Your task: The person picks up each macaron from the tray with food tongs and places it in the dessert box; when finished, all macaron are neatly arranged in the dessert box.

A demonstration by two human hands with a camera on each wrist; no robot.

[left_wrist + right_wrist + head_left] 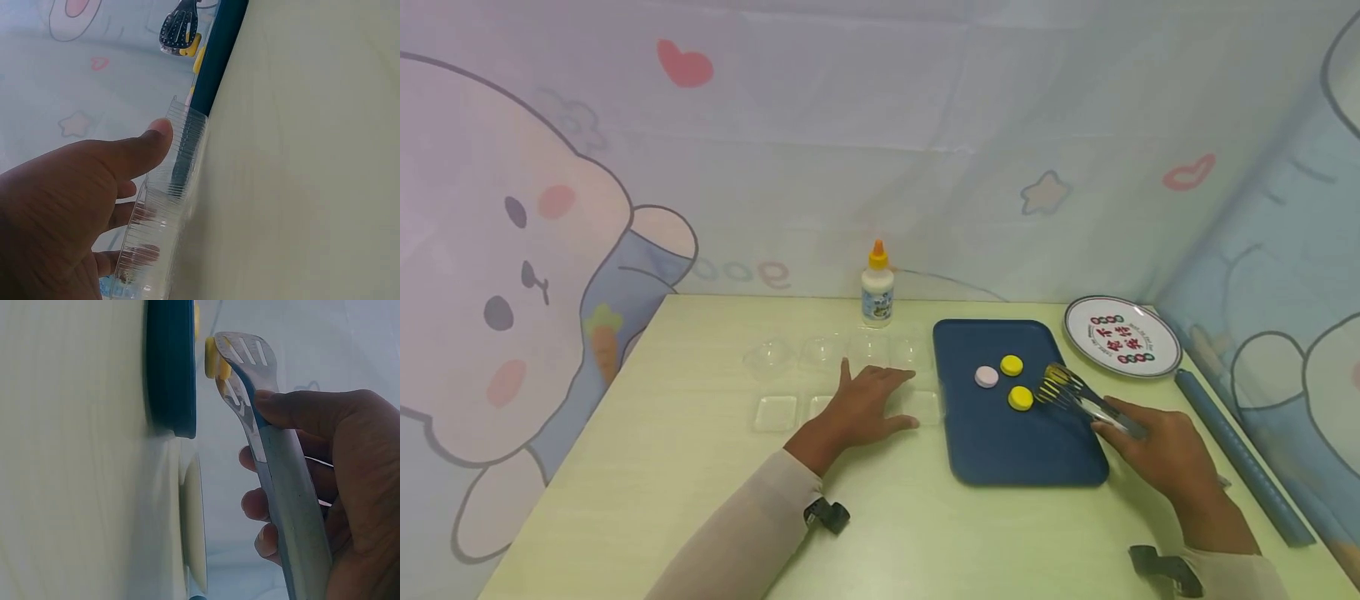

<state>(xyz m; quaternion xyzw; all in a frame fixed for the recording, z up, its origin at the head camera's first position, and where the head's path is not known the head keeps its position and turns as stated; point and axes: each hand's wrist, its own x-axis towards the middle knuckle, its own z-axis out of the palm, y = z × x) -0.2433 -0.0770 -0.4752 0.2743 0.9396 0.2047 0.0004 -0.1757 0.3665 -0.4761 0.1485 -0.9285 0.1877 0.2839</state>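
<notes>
My right hand (1165, 450) grips silver slotted tongs (287, 494), thumb on one arm and fingers around the other. Between the tongs' heads is a yellow macaron (212, 357), over the right side of the blue tray (1000, 454). Two more yellow macarons (1020, 398) and a pale pink one (987, 377) lie on that tray. My left hand (865, 408) spreads over a clear plastic box (925, 407) with ribbed walls and several compartments, left of the tray. In the left wrist view its thumb (161, 128) and fingers lie along the box's wall.
A white glue bottle (877, 292) with an orange tip stands at the back. Behind the tray on the right sits a white plate (1086, 325) with red print. A long blue roll (1243, 454) lies along the table's right side. Patterned cloth (850, 150) hangs behind.
</notes>
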